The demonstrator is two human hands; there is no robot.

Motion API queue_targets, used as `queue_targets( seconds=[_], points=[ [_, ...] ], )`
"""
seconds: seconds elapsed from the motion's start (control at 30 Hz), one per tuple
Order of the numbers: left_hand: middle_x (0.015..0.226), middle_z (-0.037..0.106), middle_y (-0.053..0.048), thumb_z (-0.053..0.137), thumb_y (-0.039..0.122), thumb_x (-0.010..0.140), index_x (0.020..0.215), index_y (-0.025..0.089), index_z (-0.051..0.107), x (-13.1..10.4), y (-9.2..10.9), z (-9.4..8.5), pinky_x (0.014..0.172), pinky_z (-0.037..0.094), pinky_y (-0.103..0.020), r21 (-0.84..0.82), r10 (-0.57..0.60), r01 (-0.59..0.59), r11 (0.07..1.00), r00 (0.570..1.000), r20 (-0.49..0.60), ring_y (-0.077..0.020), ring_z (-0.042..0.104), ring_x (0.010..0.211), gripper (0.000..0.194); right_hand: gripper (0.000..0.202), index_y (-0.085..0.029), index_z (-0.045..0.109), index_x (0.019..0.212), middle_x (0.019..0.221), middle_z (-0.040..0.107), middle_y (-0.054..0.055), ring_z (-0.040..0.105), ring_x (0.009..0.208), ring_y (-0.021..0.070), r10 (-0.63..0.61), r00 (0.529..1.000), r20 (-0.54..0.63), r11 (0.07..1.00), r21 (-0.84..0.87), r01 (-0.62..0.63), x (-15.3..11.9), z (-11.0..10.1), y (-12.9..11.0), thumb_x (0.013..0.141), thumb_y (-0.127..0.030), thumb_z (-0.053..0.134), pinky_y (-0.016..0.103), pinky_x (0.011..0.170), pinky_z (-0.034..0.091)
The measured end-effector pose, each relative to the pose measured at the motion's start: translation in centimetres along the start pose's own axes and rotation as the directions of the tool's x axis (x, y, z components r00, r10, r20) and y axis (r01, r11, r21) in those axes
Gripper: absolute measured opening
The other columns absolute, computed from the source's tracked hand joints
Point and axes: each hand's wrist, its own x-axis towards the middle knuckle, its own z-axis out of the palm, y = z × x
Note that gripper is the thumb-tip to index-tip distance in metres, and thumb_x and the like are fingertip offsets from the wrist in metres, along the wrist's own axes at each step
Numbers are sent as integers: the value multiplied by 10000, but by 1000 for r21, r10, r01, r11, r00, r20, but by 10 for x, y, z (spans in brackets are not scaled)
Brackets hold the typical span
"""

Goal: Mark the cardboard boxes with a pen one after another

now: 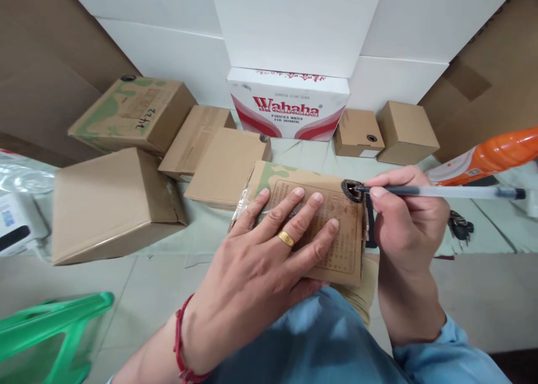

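A brown cardboard box (277,176) with a green pattern and a printed panel lies in front of me at the table's near edge. My left hand (269,255) rests flat on its top with the fingers spread. In my right hand (406,216) is a pen (454,192) with a clear barrel and dark end, pinched between thumb and fingers. The pen's tip touches a black scribbled mark (352,190) at the box's upper right corner.
Several brown boxes stand on the left, one (143,109) marked with handwritten digits. A white Wahaha carton (290,106) is at the back. Two small boxes (406,132) and an orange bottle (496,154) are right, near keys (460,227). A green stool (63,328) stands lower left.
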Motion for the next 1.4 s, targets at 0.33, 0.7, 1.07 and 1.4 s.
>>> queue_targets(
  seconds=[0.33, 0.7, 1.07, 1.4],
  points=[
    [1691, 557, -97, 673, 460, 1047, 1534, 261, 606, -1, 3, -4, 1379, 243, -543, -22, 0, 0, 1000, 1000, -4, -342, 515, 1572, 531, 107, -219, 750, 831, 719, 676, -17, 568, 599, 130, -39, 999, 17, 990, -132, 41, -1, 7, -7, 894, -214, 665, 266, 551, 453],
    [1669, 582, -95, 667, 464, 1048, 1522, 256, 624, -1, 2, -4, 1379, 268, -548, -19, 16, -16, 1000, 1000, -20, -333, 522, 1569, 520, 97, -229, 732, 774, 684, 649, -10, 584, 591, 146, -61, 986, -154, 987, -154, 37, -6, -4, -2, 827, -197, 658, 293, 545, 429],
    [1685, 566, -80, 635, 451, 1066, 1521, 264, 621, -3, 3, -3, 1387, 249, -540, -27, 0, -1, 1000, 999, -40, -317, 509, 1581, 492, 96, -233, 731, 875, 716, 694, -42, 596, 599, 126, -156, 987, -40, 975, -164, 147, -3, 14, 1, 920, -191, 657, 268, 565, 470],
    [1681, 568, -91, 636, 477, 1066, 1525, 271, 627, -5, 5, -3, 1372, 280, -564, -15, -1, 0, 1000, 1000, -31, -341, 537, 1558, 503, 85, -225, 696, 803, 706, 630, -14, 571, 603, 139, -162, 960, -227, 952, -291, 92, -9, 10, 5, 846, -223, 624, 279, 556, 447]
  ],
)
